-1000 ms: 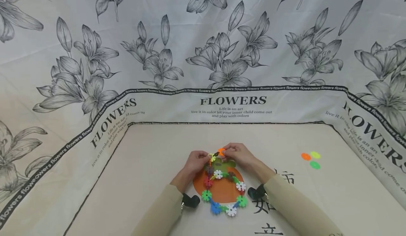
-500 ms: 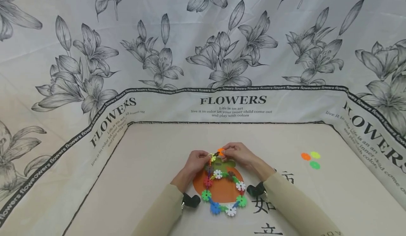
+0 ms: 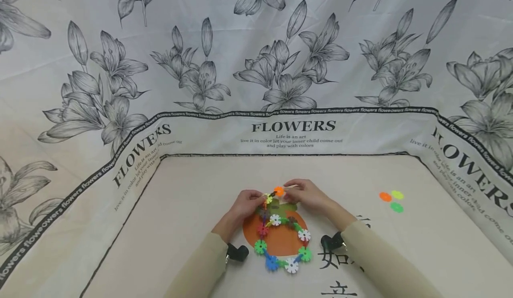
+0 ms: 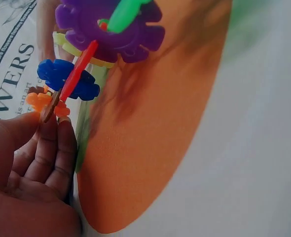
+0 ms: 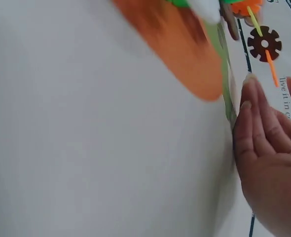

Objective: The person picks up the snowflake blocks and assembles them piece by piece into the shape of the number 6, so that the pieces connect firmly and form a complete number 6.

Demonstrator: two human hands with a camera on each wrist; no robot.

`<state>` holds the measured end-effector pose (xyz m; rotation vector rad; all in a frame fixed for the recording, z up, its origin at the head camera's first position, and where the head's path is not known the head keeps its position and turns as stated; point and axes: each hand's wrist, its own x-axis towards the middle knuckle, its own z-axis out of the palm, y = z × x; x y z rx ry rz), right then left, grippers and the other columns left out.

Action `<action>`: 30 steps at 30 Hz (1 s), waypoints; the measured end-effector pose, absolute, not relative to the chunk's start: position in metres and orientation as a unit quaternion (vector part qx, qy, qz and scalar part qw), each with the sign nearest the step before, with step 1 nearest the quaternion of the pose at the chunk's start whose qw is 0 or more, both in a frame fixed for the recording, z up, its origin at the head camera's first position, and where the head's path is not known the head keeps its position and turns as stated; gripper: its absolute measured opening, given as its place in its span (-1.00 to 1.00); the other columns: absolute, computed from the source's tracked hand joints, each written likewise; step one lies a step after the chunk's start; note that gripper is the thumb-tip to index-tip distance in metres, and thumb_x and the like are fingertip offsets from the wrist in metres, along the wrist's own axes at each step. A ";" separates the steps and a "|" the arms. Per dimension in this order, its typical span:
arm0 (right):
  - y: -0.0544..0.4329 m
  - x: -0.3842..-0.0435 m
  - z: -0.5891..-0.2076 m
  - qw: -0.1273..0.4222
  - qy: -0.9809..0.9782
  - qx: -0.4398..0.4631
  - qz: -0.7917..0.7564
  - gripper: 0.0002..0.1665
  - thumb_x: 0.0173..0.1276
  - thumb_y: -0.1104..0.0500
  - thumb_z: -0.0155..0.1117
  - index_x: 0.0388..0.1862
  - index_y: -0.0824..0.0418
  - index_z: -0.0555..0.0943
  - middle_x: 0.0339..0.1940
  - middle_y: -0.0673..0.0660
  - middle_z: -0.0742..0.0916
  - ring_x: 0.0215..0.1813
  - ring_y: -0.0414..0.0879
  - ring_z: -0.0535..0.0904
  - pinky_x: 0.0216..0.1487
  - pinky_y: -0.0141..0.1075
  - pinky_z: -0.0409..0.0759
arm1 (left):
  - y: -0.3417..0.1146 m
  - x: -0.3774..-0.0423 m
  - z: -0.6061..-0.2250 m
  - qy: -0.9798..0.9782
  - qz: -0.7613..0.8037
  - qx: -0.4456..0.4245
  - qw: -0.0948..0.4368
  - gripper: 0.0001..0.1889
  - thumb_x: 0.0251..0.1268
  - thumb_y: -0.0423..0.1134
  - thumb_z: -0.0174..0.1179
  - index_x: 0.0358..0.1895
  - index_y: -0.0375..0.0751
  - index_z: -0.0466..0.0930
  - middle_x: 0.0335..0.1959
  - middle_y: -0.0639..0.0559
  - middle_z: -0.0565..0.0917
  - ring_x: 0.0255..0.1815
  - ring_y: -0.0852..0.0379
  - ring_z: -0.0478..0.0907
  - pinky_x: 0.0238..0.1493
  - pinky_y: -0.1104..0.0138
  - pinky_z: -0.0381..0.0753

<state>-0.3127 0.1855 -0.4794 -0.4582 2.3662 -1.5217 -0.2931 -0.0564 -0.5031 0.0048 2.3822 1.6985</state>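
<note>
A chain of interlocked plastic snowflake discs in many colours loops over the tablecloth. My left hand pinches it near its upper left end, by a yellow disc. In the left wrist view, thumb and fingers grip a brown disc beside an orange one, with blue and purple discs further along. An orange disc ends the chain at the top. My right hand is just right of it, fingers extended and holding nothing. The right wrist view shows these fingers below a dark brown disc.
Loose orange, yellow and green discs lie together at the right. A printed orange fruit with green leaves is under the chain. Black characters are printed to its right. A flowered cloth rises behind.
My right hand has let go of the orange end disc and drawn slightly right, its fingers loosening. The left hand keeps its pinch, and the chain has barely moved.
</note>
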 end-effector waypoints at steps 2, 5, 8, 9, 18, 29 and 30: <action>0.195 -0.306 -0.473 0.132 0.842 -0.159 -0.498 -0.50 0.60 0.06 0.15 0.27 0.44 0.50 -0.09 0.29 0.79 -0.12 0.07 0.73 -0.08 -0.15 0.67 | -0.057 -0.293 -0.504 0.811 0.574 0.004 0.109 -0.76 0.50 -0.15 0.23 -0.09 -0.27 0.73 -0.28 0.02 0.71 -0.22 0.12 0.55 -0.13 0.32 0.53; 0.213 -0.294 -0.463 0.108 0.866 -0.160 -0.460 -0.51 0.58 0.07 0.18 0.24 0.44 0.53 -0.11 0.28 0.78 -0.15 0.08 0.72 -0.12 -0.15 0.64 | -0.057 -0.294 -0.505 0.811 0.574 0.001 0.108 -0.76 0.50 -0.14 0.24 -0.10 -0.27 0.73 -0.29 0.02 0.71 -0.23 0.13 0.54 -0.14 0.33 0.52; 0.237 -0.282 -0.455 0.072 0.893 -0.157 -0.415 -0.54 0.56 0.06 0.21 0.21 0.40 0.57 -0.13 0.22 0.78 -0.15 0.07 0.71 -0.12 -0.16 0.61 | -0.057 -0.295 -0.506 0.811 0.576 0.001 0.106 -0.76 0.50 -0.15 0.24 -0.11 -0.27 0.73 -0.30 0.02 0.72 -0.25 0.13 0.55 -0.16 0.34 0.51; 0.246 -0.278 -0.453 0.059 0.903 -0.154 -0.398 -0.54 0.55 0.05 0.22 0.20 0.38 0.58 -0.13 0.20 0.78 -0.12 0.06 0.71 -0.11 -0.15 0.60 | -0.057 -0.295 -0.506 0.811 0.576 0.001 0.105 -0.77 0.50 -0.15 0.24 -0.11 -0.27 0.73 -0.30 0.03 0.72 -0.25 0.13 0.55 -0.16 0.34 0.51; 0.334 -0.255 -0.450 -0.041 0.951 -0.091 -0.294 -0.61 0.48 0.05 0.33 0.09 0.32 0.65 -0.11 0.20 0.75 -0.06 0.09 0.64 -0.13 -0.09 0.59 | -0.056 -0.294 -0.510 0.803 0.586 0.009 0.110 -0.78 0.49 -0.15 0.25 -0.12 -0.26 0.71 -0.30 0.02 0.73 -0.26 0.13 0.56 -0.19 0.34 0.53; 0.435 -0.242 -0.462 -0.061 0.964 -0.005 -0.257 -0.46 0.48 -0.03 0.30 0.10 0.44 0.58 -0.05 0.48 0.65 -0.07 0.29 0.57 -0.21 -0.02 0.56 | -0.058 -0.296 -0.512 0.800 0.589 0.029 0.108 -0.78 0.49 -0.18 0.23 -0.15 -0.29 0.71 -0.35 0.01 0.72 -0.28 0.15 0.57 -0.22 0.36 0.53; 0.440 -0.241 -0.462 -0.053 0.964 0.002 -0.260 -0.43 0.49 -0.04 0.29 0.12 0.46 0.56 -0.03 0.52 0.63 -0.05 0.33 0.56 -0.21 0.01 0.57 | -0.059 -0.296 -0.512 0.800 0.589 0.033 0.108 -0.79 0.49 -0.18 0.23 -0.15 -0.29 0.71 -0.36 0.02 0.72 -0.29 0.15 0.57 -0.23 0.37 0.53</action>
